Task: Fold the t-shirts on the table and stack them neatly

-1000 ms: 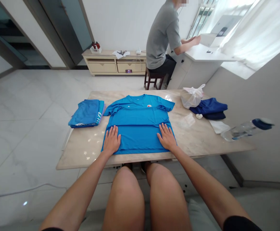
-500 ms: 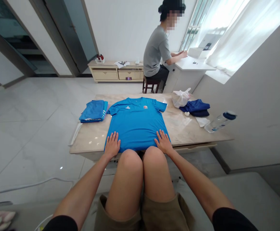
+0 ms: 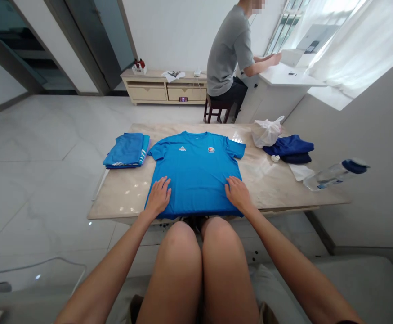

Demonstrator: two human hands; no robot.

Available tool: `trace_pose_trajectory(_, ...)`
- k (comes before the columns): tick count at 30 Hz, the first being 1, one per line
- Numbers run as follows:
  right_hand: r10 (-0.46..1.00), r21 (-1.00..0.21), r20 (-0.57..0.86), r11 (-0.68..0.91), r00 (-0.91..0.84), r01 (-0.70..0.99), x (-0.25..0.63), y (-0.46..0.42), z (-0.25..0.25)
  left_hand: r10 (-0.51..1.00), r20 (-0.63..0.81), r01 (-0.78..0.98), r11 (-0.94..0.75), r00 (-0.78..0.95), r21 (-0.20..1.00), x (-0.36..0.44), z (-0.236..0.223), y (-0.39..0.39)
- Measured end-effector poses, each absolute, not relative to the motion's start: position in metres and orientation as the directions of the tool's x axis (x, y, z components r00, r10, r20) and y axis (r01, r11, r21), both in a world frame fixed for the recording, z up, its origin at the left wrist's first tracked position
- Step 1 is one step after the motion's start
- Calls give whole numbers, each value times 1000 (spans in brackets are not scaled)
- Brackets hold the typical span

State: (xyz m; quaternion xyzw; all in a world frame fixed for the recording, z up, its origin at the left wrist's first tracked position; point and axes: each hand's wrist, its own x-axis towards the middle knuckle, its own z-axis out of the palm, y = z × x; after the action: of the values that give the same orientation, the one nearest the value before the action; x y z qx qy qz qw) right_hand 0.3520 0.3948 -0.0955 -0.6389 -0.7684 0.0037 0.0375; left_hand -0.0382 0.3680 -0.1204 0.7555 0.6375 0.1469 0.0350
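Note:
A bright blue T-shirt [image 3: 196,171] lies spread flat, front up, on the marble table [image 3: 270,184], its hem at the near edge. My left hand [image 3: 158,196] rests flat on the shirt's lower left corner, fingers stretched out. My right hand [image 3: 237,193] lies flat on the lower right corner, fingers likewise extended. Neither hand holds anything. My bare knees sit just under the table's near edge.
A folded blue stack [image 3: 126,150] lies at the table's left. On the right are a white plastic bag [image 3: 266,133], dark blue folded clothes [image 3: 289,149], a paper [image 3: 301,172] and a water bottle [image 3: 334,174]. Another person [image 3: 230,56] sits at a white desk beyond.
The view shifted as my head moved back and then forward. Both hands stay flat on the shirt's lower corners; the shirt's hem now lies at the table edge.

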Motion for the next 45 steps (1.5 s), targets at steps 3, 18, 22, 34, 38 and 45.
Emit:
trace_pose_trajectory(3, 972, -108, 116, 217, -204, 970, 349, 413, -124, 973, 205, 955, -154, 102, 252, -37, -136, 381)
trace_pose_trajectory(18, 983, -145, 62, 181, -173, 973, 350, 380, -138, 990, 131, 983, -66, 44, 169, -31, -136, 350)
trace_pose_trajectory(22, 989, -156, 13, 150, -150, 976, 346, 348, -128, 993, 108, 990, -55, 41, 127, -26, -128, 328)
trace_pose_trajectory(34, 991, -309, -131, -17, -25, 951, 367, 341, -74, 993, 83, 987, -95, 85, 128, -36, -100, 279)
trace_pose_trajectory(38, 995, -297, -6, 93, -99, 950, 354, 381, -89, 979, 96, 957, -198, 181, 213, -25, -90, 339)
trace_pose_trajectory(45, 989, -238, 101, 126, -105, 963, 341, 411, -146, 984, 146, 956, -140, 104, 257, -24, -128, 389)
